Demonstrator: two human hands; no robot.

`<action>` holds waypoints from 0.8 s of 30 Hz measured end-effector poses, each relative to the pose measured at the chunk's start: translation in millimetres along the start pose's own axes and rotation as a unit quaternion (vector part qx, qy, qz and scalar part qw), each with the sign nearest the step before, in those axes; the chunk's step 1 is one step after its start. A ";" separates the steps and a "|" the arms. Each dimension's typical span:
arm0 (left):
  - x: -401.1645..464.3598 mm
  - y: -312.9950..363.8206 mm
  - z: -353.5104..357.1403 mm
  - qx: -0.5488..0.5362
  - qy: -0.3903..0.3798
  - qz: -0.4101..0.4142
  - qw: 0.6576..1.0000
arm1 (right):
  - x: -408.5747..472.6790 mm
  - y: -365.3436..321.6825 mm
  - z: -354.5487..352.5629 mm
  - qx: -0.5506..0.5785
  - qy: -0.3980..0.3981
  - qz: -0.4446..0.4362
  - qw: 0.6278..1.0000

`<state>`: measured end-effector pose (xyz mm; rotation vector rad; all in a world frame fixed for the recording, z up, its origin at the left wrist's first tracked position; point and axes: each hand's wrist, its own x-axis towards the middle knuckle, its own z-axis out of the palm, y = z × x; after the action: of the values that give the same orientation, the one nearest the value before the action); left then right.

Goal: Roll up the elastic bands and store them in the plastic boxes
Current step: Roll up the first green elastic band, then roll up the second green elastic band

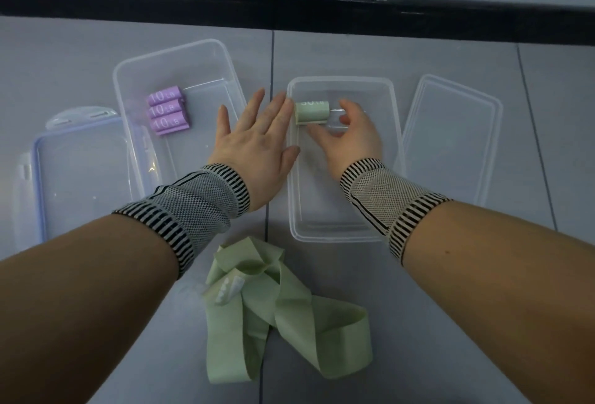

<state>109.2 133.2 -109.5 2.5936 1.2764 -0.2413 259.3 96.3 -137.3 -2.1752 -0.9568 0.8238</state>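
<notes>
Storage of a rolled green band (311, 113) is the step in hand: the roll sits inside the right-hand clear box (391, 133), at its upper-left corner near the centre of the frame. The right hand (351, 136) reaches into that box with thumb and fingers curled around the roll's right end and lower side; whether it is gripping or just letting go is hard to say, though contact looks likely. The left hand (254, 139) is spread flat with straight fingers, its fingertips at the box's left rim beside the roll, grasping nothing. In the upper left of the frame, the other clear box (225, 59) holds three purple rolls (167, 110) stacked side by side. A blue-edged lid (37, 178) lies at left, a clear lid (450, 133) at right. Low in the centre, a loose green band (280, 310) lies crumpled and unrolled on the grey table (467, 355). Next, both hands probably need to come back to that band, flatten it and roll it tightly.
</notes>
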 end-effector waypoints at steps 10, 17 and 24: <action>-81.3 16.3 -10.7 -0.049 0.033 0.012 0.998 | -92.8 -12.5 -33.5 0.078 0.000 -0.038 0.996; -165.5 6.8 7.1 -0.091 0.047 0.025 0.994 | -173.2 5.4 -43.5 0.059 -0.024 -0.058 0.996; -219.9 -11.5 15.7 -0.123 0.064 -0.069 0.988 | -219.6 15.4 -31.6 0.009 -0.050 -0.081 0.995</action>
<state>-33.7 -30.6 -70.8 2.3473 1.4313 0.0575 169.4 -94.0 -65.5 -2.0267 -1.1546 0.8665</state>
